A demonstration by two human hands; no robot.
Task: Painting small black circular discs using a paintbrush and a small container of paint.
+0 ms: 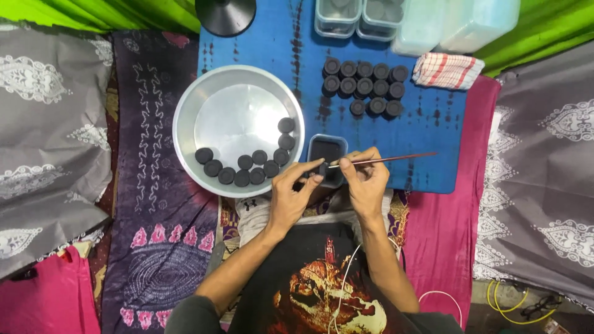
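Discs (246,164) in pan (185,117), tub (327,150) right of it, caps (365,86) behind

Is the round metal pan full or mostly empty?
Mostly empty. The metal pan holds only a curved row of dark discs along its lower right side; the rest of its shiny bottom is bare.

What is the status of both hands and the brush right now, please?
Left hand pinching a small dark piece over the black tray. Right hand gripping thin brush, tip at the piece. Nothing blocking.

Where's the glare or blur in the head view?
Head view: soft glare on the round silver metal basin; sharp mid-frame on the left hand, right hand and thin red-brown brush; dim bottom right corner; slight wide-angle bend at the edges.
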